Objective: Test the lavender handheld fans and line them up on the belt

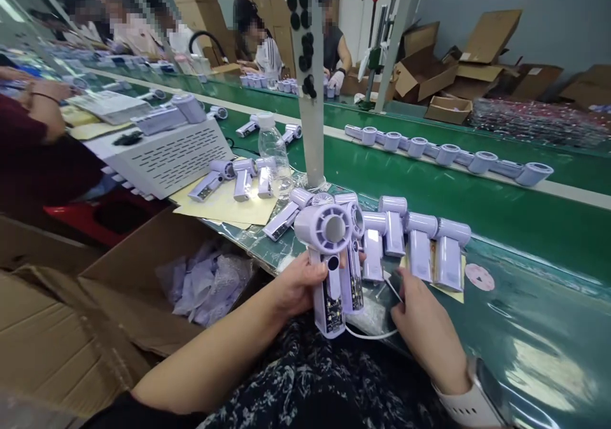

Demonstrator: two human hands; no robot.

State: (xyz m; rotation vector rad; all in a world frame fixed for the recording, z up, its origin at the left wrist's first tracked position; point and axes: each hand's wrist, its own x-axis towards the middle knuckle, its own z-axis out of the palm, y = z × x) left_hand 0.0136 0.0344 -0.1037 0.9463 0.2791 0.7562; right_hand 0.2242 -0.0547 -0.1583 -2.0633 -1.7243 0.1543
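Note:
My left hand [298,284] is wrapped around a lilac handheld fan [329,232], held upright with its handle's circuit board exposed. A second lilac fan [354,276] stands just behind it, apparently in the same grip. From the lower end of the front fan a white cable [370,336] curves over to my right hand [422,317]. The fingers of that hand are pinched on the cable, and a thin white length of it shows above them. Several lilac fans [420,254] lie on the bench beyond my hands.
Left of a metal post [310,85] are a plastic bottle [273,146], more fans on yellow paper [219,207] and a slotted white box [176,155]. A cardboard box [128,263] with bagged parts sits below. A row of fans [449,155] lies on the green conveyor [477,206]. Several people work opposite.

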